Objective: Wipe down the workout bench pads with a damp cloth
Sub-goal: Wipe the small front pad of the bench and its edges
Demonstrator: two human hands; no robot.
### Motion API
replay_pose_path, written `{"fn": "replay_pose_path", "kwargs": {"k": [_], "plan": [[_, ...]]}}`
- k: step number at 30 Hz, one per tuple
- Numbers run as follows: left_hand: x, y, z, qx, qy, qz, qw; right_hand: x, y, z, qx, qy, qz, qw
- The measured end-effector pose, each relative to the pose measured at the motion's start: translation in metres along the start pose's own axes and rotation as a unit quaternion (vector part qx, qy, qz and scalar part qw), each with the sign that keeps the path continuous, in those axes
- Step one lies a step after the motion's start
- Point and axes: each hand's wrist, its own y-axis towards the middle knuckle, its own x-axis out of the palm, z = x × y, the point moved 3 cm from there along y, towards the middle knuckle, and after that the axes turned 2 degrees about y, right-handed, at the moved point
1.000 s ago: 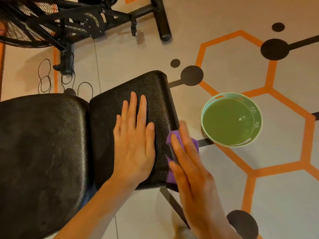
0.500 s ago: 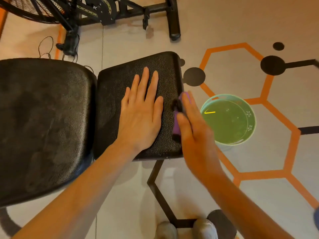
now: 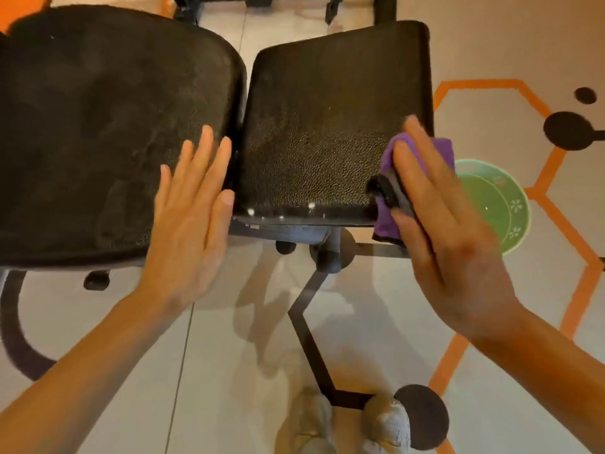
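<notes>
The purple cloth is pressed flat under the right hand at the seat pad's right edge, approx. 3 o'clock of the pad — part of the cloth is draped over the edge and hangs below the near right corner. The right fingers are held straight and close together, palm down on the cloth; no pinch is made, it is only pinned. A dark band is seen beside the thumb, but what it is cannot be told.

The left hand is laid flat at 9 o'clock of the seat pad, on the near right corner of the larger back pad, fingers straight and slightly spread, nothing held; the thumb sits just at the gap between the two pads — prob. bracing the bench.

The green basin with liquid stands on the floor at 3 o'clock, just beyond the right hand, partly hidden by it.

Progress, as judged: the seat pad's right edge is being worked now. A faint sheen is seen on the seat pad's near half, so its top has likely been wiped, though that can't be confirmed. The back pad looks dull and smudged w/ no clear wet trace; it is prob. left to do, along w/ the remaining side edges.
</notes>
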Motion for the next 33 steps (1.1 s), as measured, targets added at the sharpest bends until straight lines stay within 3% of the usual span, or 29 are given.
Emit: {"fn": "replay_pose_path", "kwargs": {"k": [3, 6, 13, 17, 20, 26, 31, 33], "plan": [[0.001, -0.012, -0.018, -0.028, 0.094, 0.054, 0.994, 0.007, -0.005, 0.003, -0.104, -0.121, -0.07, 0.985], [0.003, -0.018, -0.027, -0.044, 0.136, 0.075, 0.987, 0.009, -0.007, 0.015, -0.151, -0.209, -0.108, 0.96], [0.013, -0.024, -0.037, -0.038, 0.177, 0.101, 0.978, 0.052, 0.026, -0.018, -0.202, -0.32, -0.106, 0.92], [0.014, -0.023, -0.039, -0.024, 0.182, 0.113, 0.977, 0.032, 0.019, -0.004, -0.249, -0.36, -0.151, 0.886], [0.015, -0.023, -0.041, -0.028, 0.18, 0.131, 0.975, -0.004, -0.003, 0.013, -0.214, -0.375, -0.145, 0.89], [0.017, -0.026, -0.04, -0.015, 0.191, 0.142, 0.971, 0.076, 0.036, -0.042, -0.254, -0.375, -0.148, 0.879], [0.018, -0.024, -0.043, -0.012, 0.184, 0.159, 0.97, 0.012, -0.002, 0.014, -0.26, -0.398, -0.144, 0.868], [0.02, -0.023, -0.043, -0.019, 0.182, 0.171, 0.968, 0.024, 0.003, 0.004, -0.253, -0.396, -0.128, 0.873]]}}
